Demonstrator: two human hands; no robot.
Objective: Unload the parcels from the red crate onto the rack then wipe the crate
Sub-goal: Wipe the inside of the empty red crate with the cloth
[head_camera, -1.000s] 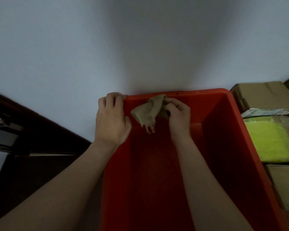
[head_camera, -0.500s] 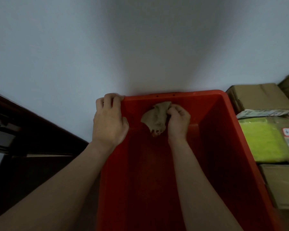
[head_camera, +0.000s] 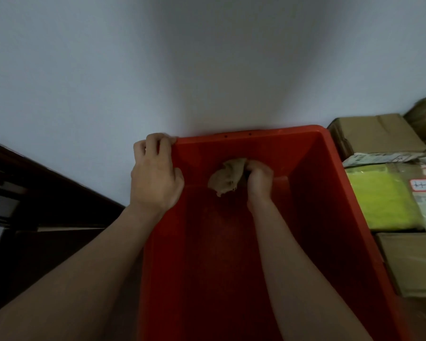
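Note:
The red crate (head_camera: pixel 330 193) stands in front of me against a pale wall, with no parcels visible inside it. My left hand (head_camera: pixel 155 175) grips the crate's far left corner, fingers curled over the rim. My right hand (head_camera: pixel 258 179) is inside the crate and holds a crumpled beige cloth (head_camera: pixel 228 177) against the lower part of the far inner wall. Parcels lie to the right of the crate: a brown cardboard box (head_camera: pixel 376 134), a yellow-green packet (head_camera: pixel 379 200) with a label, and another brown box (head_camera: pixel 413 262).
The pale wall (head_camera: pixel 207 70) rises right behind the crate. Dark wooden furniture (head_camera: pixel 47 205) stands at the left, close to my left forearm. The parcels crowd the crate's right side.
My right hand has carried the cloth from the far rim down the inner wall towards the crate's bottom. My left hand has kept its grip on the corner.

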